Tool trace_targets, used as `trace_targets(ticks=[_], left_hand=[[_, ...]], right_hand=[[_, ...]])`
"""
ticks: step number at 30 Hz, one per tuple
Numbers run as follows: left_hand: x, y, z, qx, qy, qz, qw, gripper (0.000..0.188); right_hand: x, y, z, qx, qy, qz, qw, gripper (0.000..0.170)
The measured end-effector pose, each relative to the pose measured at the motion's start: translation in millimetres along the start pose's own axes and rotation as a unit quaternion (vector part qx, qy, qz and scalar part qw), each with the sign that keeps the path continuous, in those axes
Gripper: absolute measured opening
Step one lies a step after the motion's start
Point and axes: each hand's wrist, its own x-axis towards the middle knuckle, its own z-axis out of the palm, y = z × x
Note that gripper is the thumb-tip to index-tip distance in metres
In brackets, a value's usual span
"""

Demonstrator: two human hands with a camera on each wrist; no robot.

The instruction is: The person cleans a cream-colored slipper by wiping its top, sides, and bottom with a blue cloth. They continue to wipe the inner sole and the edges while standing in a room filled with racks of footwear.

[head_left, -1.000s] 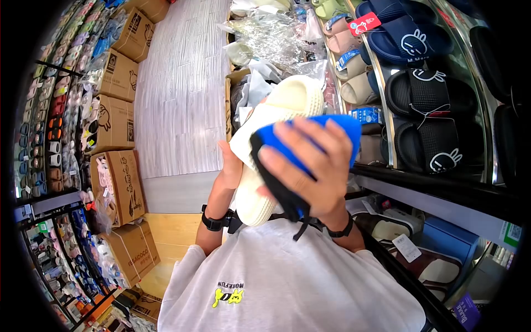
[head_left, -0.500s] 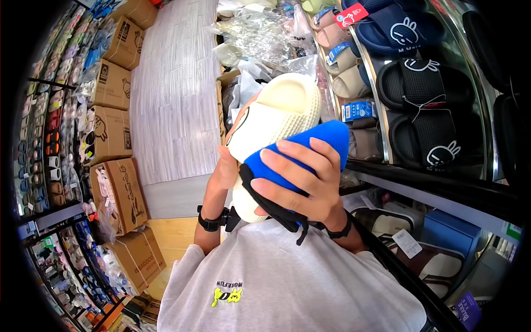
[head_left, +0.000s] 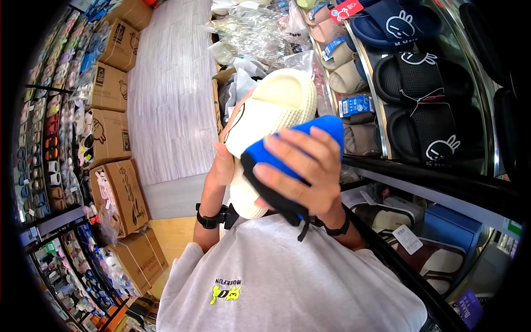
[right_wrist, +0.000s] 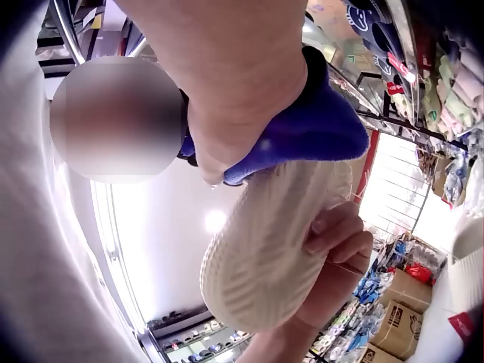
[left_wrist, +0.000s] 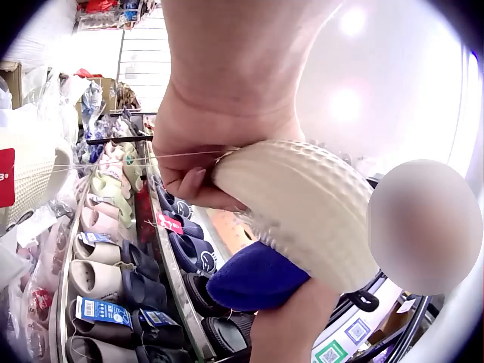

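Observation:
A cream slide slipper [head_left: 279,91] with a knobbly edge is held tilted in front of the chest by my left hand [head_left: 223,166]. The thumb lies along its near side, and the other fingers are mostly hidden behind. Part of a black line drawing shows on its strap. My right hand [head_left: 307,177] grips a soft blue cloth pad [left_wrist: 257,280] with a black edge and a cord, fingers spread over it. The pad lies against the slipper's right side. From below, the right wrist view shows the slipper's ridged sole [right_wrist: 257,249] with left fingertips [right_wrist: 333,227] curled onto it.
Racks of slides stand at the right, among them black slides [head_left: 423,127] with rabbit prints. Plastic-wrapped goods [head_left: 260,36] fill a box ahead. Cardboard boxes [head_left: 110,135] line the left side of the grey floor [head_left: 171,99], before shelves of shoes.
The slipper has turned slightly, bringing the line drawing on its strap into view. My right hand has shifted a little with the blue pad along the slipper's side. The head view has drifted slightly.

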Motion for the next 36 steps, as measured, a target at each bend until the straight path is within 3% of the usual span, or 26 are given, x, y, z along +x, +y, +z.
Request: trace_targets(ticks=[3, 9, 12, 15, 17, 19, 23, 28, 29, 33, 36], left_hand=[[3, 11, 8, 0.023, -0.009, -0.002, 1.0, 0.142], [5, -1, 8, 0.03, -0.011, 0.03, 0.999, 0.139], [7, -2, 3, 0.051, -0.037, 0.017, 0.998, 0.138], [7, 15, 16, 0.053, -0.006, -0.016, 0.998, 0.141], [7, -3, 20, -0.024, 0.01, -0.016, 1.0, 0.143], [13, -4, 13, -0.073, -0.03, 0.036, 0.996, 0.143], [11, -14, 8, -0.081, -0.056, 0.053, 0.994, 0.143], [4, -23, 9, -0.116, 0.009, 0.04, 0.992, 0.142], [8, -25, 1, -0.189, -0.036, 0.043, 0.98, 0.14], [9, -24, -4, -0.135, -0.031, 0.031, 0.99, 0.139], [9, -25, -2, -0.111, -0.028, 0.027, 0.993, 0.139]], right_hand=[[2, 4, 0, -0.013, 0.051, 0.066, 0.996, 0.045], [-8, 9, -5, -0.014, 0.041, 0.042, 0.998, 0.047], [-12, 8, 0, -0.012, 0.074, 0.096, 0.993, 0.049], [-17, -4, -2, -0.033, 0.034, 0.049, 0.998, 0.051], [-18, -6, 3, -0.016, 0.036, 0.013, 0.999, 0.046], [-17, 4, 0, -0.008, 0.024, -0.024, 0.999, 0.045], [-3, 12, 0, -0.012, 0.09, 0.067, 0.994, 0.042], [-8, 0, 7, -0.021, 0.056, 0.004, 0.998, 0.042], [-8, 1, 9, -0.015, 0.05, -0.014, 0.999, 0.041], [0, 7, 2, 0.008, 0.071, 0.092, 0.993, 0.043], [-5, 5, 6, 0.002, 0.068, 0.074, 0.995, 0.043]])
